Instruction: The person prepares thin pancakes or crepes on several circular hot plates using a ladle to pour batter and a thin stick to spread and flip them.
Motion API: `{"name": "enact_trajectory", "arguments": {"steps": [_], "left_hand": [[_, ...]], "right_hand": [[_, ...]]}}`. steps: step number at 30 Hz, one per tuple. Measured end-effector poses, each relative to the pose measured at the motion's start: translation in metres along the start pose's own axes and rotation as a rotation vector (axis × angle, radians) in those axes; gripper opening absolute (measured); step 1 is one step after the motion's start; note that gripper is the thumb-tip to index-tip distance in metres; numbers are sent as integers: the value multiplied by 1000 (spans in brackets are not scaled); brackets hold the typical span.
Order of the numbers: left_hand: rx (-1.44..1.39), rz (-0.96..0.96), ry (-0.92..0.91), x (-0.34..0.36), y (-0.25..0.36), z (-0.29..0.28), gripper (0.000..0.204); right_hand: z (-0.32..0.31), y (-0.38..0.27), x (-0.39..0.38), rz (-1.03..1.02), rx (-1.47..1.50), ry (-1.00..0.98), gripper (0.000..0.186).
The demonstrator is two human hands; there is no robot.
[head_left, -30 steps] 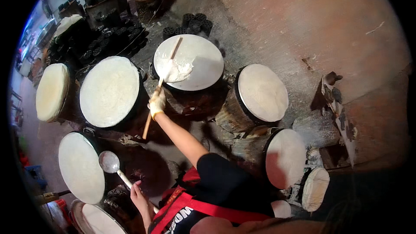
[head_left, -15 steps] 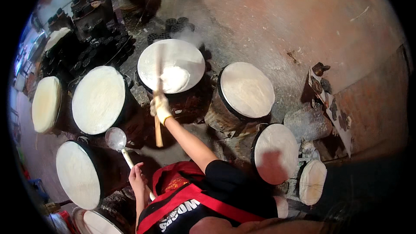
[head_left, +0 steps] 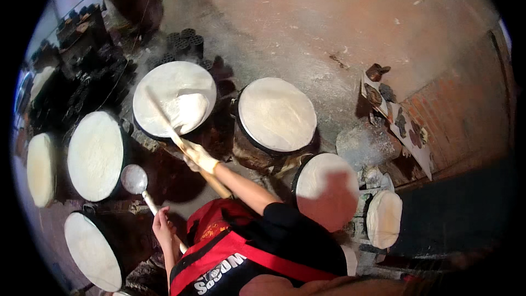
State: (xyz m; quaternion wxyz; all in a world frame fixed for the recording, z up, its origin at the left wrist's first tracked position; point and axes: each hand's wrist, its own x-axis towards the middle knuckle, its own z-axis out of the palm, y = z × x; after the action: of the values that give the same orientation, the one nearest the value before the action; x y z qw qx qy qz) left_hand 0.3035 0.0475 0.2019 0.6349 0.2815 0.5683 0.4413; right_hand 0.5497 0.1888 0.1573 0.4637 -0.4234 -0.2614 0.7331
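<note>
closest to me is the person's red apron (head_left: 205, 220) over a black shirt, on the near side of the round griddle (head_left: 153, 77) that carries a soft white lump; i'll place everything else by that griddle. on its near side and a little left, the left hand (head_left: 163, 226) has its fingers wrapped around the pale handle of a ladle (head_left: 134, 179), whose bowl points toward the griddle but stays clear of it. farther left on that near side sits another griddle, a pale-topped one (head_left: 93, 252) seen tilted by the lens. to the near right is a white-topped griddle (head_left: 327, 191) with a reddish shade across part of it, and just past that, a small thick pale disc (head_left: 384, 219).

right by the near edge of the griddle, the right hand (head_left: 200, 157), in a cream glove, grips a wooden stick (head_left: 170, 126) around its middle; the stick's far end reaches over the griddle, left of the white lump (head_left: 192, 111), which rests on the near right part of the white-filmed top.

left of the griddle stands a wide creamy griddle (head_left: 97, 156), with a yellowish disc (head_left: 41, 170) beyond its outer side; to the right, another coated griddle (head_left: 276, 114) is near. well to the right i see a grey cylinder (head_left: 364, 145). just behind the griddle are black briquettes (head_left: 186, 43) full of holes, and to the far left, a dark heap (head_left: 82, 85).
</note>
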Motion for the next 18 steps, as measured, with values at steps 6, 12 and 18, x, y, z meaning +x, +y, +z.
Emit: {"name": "enact_trajectory", "arguments": {"steps": [6, 12, 18], "left_hand": [[-126, -75, 47, -6, 24, 55, 46], [-170, -102, 45, 8, 32, 91, 56], [-143, 5, 271, 2, 44, 136, 50]], "right_hand": [[-113, -47, -38, 210, -33, 169, 38], [-103, -40, -15, 121, -160, -13, 40], [-172, -88, 15, 49, -423, 231, 44]]}}
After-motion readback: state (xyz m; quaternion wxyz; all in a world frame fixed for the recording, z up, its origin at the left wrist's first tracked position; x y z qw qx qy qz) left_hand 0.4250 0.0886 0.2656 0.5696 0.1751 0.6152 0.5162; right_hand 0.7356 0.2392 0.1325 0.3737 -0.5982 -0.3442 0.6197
